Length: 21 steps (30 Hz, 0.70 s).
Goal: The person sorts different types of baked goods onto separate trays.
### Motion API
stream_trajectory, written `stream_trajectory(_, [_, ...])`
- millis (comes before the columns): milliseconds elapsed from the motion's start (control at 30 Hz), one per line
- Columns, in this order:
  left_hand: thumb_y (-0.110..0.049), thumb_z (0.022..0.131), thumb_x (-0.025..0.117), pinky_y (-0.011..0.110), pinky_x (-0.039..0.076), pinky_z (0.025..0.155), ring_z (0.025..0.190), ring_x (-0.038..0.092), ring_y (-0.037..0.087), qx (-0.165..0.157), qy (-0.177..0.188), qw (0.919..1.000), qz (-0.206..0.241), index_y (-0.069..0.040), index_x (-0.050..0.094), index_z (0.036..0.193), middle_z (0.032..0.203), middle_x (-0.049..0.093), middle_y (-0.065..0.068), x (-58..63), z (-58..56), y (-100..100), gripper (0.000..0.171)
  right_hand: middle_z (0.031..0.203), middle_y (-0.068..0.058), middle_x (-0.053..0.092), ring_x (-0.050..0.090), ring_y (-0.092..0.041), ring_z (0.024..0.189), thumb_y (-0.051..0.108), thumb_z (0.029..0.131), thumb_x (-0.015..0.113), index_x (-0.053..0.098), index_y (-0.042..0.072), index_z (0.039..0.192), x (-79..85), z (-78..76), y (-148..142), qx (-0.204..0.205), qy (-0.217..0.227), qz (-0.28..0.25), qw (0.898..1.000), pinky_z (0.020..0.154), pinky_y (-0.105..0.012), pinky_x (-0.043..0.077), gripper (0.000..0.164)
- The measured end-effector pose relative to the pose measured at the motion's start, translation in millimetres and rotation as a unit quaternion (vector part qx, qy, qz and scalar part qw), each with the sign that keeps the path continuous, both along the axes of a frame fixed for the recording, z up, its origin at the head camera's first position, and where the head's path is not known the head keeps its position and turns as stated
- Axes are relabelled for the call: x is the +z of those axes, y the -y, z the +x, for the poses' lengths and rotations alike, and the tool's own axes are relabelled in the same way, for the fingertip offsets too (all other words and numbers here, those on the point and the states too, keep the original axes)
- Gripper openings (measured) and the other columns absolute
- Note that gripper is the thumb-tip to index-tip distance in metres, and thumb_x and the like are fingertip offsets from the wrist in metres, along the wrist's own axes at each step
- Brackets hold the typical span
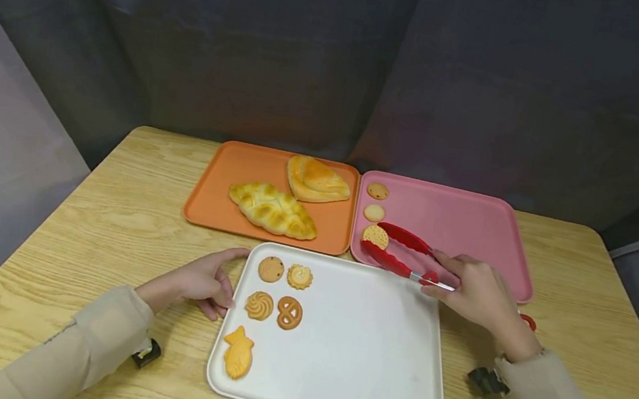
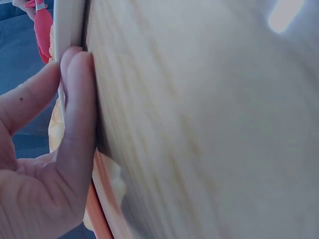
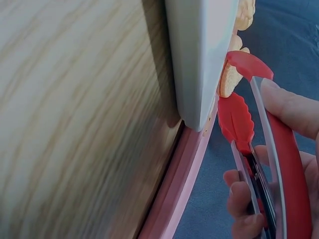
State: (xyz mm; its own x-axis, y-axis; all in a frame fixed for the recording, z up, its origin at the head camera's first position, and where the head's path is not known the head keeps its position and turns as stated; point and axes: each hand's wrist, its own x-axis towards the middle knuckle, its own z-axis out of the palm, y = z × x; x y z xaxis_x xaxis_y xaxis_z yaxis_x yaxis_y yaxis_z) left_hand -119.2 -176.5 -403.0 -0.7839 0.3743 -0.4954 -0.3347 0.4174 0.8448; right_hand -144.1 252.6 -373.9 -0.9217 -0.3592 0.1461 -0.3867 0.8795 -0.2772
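My right hand (image 1: pixel 475 289) grips red-tipped metal tongs (image 3: pixel 289 164) over the near left corner of the pink tray (image 1: pixel 463 226). The tong tips stand either side of a round dotted cracker (image 1: pixel 375 236), which lies at the end of a column with a pale round cookie (image 1: pixel 374 213) and a speckled cookie (image 1: pixel 378 191). At the left rim of the white tray (image 1: pixel 347 353), my left hand (image 1: pixel 206 282) holds the edge between finger and thumb. Along that side lie a speckled cookie (image 1: pixel 271 269), a flower-shaped cookie (image 1: pixel 300 277), a swirl cookie (image 1: pixel 259 305), a pretzel (image 1: pixel 289 312) and a fish-shaped biscuit (image 1: pixel 238 354).
An orange tray (image 1: pixel 209 198) beside the pink one bears a braided bread (image 1: pixel 274 210) and a folded pastry (image 1: pixel 316 180). The trays share a wooden table (image 1: pixel 108 217), with a dark curtain (image 1: pixel 267 49) behind it.
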Motion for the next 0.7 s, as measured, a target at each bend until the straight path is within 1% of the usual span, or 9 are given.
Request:
stream_trajectory(100, [0.012, 0.072, 0.063, 0.035, 0.054, 0.045, 0.052, 0.059, 0.019, -0.001, 0.0, 1.0, 0.001, -0.014, 0.016, 0.146, 0.069, 0.057, 0.014, 0.2, 0.0, 0, 0.091, 0.076, -0.009, 0.061, 0.041, -0.016, 0.056, 0.031, 0.063, 0.082, 0.058, 0.001, 0.121, 0.7, 0.4, 0, -0.005, 0.007, -0.001, 1.0, 0.043, -0.024, 0.035, 0.069])
stream_trajectory(333, [0.014, 0.072, 0.06, 0.034, 0.054, 0.044, 0.051, 0.059, 0.019, -0.005, 0.002, 0.9999, 0.012, -0.012, 0.015, 0.146, 0.068, 0.058, 0.014, 0.9, 0.3, -1, 0.09, 0.092, -0.017, 0.064, 0.053, -0.023, 0.068, 0.029, 0.061, 0.083, 0.058, 0.001, 0.122, 6.2, 4.3, 0, -0.013, 0.003, -0.022, 1.0, 0.05, -0.026, 0.041, 0.071])
stream_trajectory(567, [0.014, 0.072, 0.061, 0.034, 0.054, 0.044, 0.05, 0.059, 0.018, -0.004, 0.0, 0.9999, 0.014, -0.011, 0.015, 0.146, 0.067, 0.058, 0.014, 2.5, 0.9, -1, 0.09, 0.093, -0.017, 0.064, 0.058, -0.027, 0.072, 0.029, 0.061, 0.084, 0.059, 0.003, 0.121, 9.5, 13.2, -1, -0.002, -0.021, -0.025, 0.999, 0.054, -0.029, 0.046, 0.07])
stream_trajectory(700, [0.014, 0.072, 0.061, 0.034, 0.054, 0.044, 0.05, 0.059, 0.018, -0.003, 0.0, 0.9999, 0.013, -0.011, 0.015, 0.146, 0.067, 0.058, 0.014, 4.1, 1.4, -1, 0.091, 0.093, -0.017, 0.064, 0.058, -0.025, 0.07, 0.028, 0.06, 0.084, 0.059, 0.004, 0.121, 11.1, 18.7, 0, 0.003, -0.032, -0.035, 0.999, 0.052, -0.028, 0.045, 0.07])
